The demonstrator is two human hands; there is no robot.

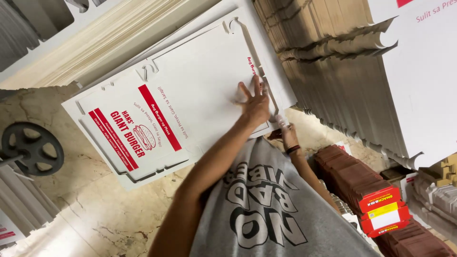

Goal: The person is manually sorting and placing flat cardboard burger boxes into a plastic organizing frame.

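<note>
Left hand (254, 102) lies flat, fingers spread, pressing the white die-cut box sheet (190, 95) at centre. Right hand (285, 133), at 4 o'clock of it, pinches the sheet's edge. Sheet remains flat and unfolded; stacked sheets (333, 71) stand at 2 o'clock, apparently untouched.
</note>
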